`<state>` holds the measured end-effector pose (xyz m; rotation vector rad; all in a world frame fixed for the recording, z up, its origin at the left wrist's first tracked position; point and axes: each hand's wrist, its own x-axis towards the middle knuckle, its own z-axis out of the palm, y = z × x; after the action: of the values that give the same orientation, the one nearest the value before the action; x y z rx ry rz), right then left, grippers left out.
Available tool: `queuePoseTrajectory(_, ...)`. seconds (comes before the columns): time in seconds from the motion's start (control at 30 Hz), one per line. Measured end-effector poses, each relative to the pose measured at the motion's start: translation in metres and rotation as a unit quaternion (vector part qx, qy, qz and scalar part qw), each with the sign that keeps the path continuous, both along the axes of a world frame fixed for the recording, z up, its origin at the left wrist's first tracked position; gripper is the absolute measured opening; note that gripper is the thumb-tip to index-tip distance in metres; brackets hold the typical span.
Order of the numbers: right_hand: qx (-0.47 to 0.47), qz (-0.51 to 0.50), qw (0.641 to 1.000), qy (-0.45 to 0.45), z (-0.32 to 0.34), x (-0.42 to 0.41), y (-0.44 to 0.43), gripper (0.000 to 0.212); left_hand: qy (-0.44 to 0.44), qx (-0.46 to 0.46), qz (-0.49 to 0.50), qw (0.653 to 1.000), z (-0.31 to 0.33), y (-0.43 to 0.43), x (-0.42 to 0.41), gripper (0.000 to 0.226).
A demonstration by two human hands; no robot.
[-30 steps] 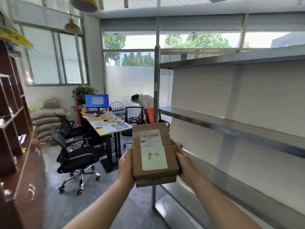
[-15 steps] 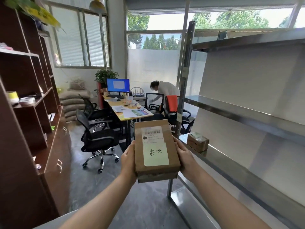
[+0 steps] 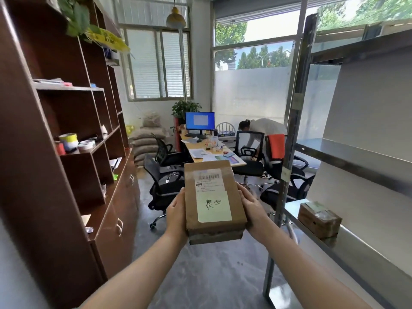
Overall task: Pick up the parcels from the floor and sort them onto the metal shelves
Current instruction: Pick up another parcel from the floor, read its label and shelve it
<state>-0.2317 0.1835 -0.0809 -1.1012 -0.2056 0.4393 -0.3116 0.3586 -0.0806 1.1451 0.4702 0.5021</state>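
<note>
The flat brown cardboard parcel [image 3: 214, 200] with a pale label sits mid-air at the centre. The left hand [image 3: 177, 214] and right hand [image 3: 253, 208] press its long sides. It looks stiff and probably light. The metal shelf [image 3: 356, 244] waits at 3 o'clock.

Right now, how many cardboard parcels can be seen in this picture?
2. One parcel is held between the left hand and the right hand. A smaller parcel sits on the metal shelf at right. Others may lie out of view.
</note>
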Motion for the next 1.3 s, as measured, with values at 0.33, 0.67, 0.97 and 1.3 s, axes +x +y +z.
queuePoseTrajectory(0.33, 0.03, 0.053, 0.998, 0.009, -0.008, 0.089, 0.015, 0.027, -0.004, 0.001, 0.024, 1.0, 0.003, 0.005, 0.07, 0.038)
queuePoseTrajectory(0.67, 0.008, 0.082, 0.997, 0.014, -0.025, 0.137, 0.057, 0.027, -0.003, -0.021, 0.055, 0.998, -0.019, 0.041, 0.109, 0.033)
queuePoseTrajectory(0.97, -0.018, 0.071, 0.997, -0.001, -0.028, 0.185, 0.124, 0.029, 0.009, -0.019, 0.067, 0.998, -0.034, 0.115, 0.167, 0.039)
queuePoseTrajectory(1.3, -0.045, 0.015, 0.999, -0.016, -0.023, 0.246, 0.199, 0.029, 0.015, -0.006, 0.014, 1.0, -0.033, 0.206, 0.252, 0.041)
